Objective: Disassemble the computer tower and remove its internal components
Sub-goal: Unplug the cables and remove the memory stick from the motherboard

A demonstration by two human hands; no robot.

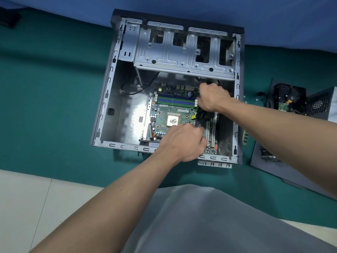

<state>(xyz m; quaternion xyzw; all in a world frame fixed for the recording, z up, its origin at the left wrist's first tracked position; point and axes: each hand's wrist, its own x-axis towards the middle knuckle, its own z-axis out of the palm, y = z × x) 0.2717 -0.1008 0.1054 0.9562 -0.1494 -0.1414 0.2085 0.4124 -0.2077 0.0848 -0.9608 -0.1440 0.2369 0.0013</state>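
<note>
Item: grey steel computer tower case [107,99], side cover off, lying open side up on a green cloth-covered tabletop [45,88], its dark front edge against a blue backdrop [273,15].

Contents: a silver perforated drive cage [182,53] spans the far end of the case. A green motherboard [164,114] is seated on the case floor towards the right, with blue and green memory slots [175,101] and a bare square processor [173,121] at its middle. The left bay of the case shows bare metal.

Right hand [213,99]: over the board's far right corner, fingers curled in a fist around a bundle of black cables [202,116] that comes out above and below the hand.

Left hand [184,141]: over the board's near edge, touching the lower end of the same bundle. Its fingers curl downward behind the back of the hand; what they pinch cannot be told.

Beside the case, right: a black hard drive with an exposed green circuit board [286,99], a dark grey mesh-sided box [321,105], a flat dark grey panel [284,172], and a green memory stick [245,137].
</note>
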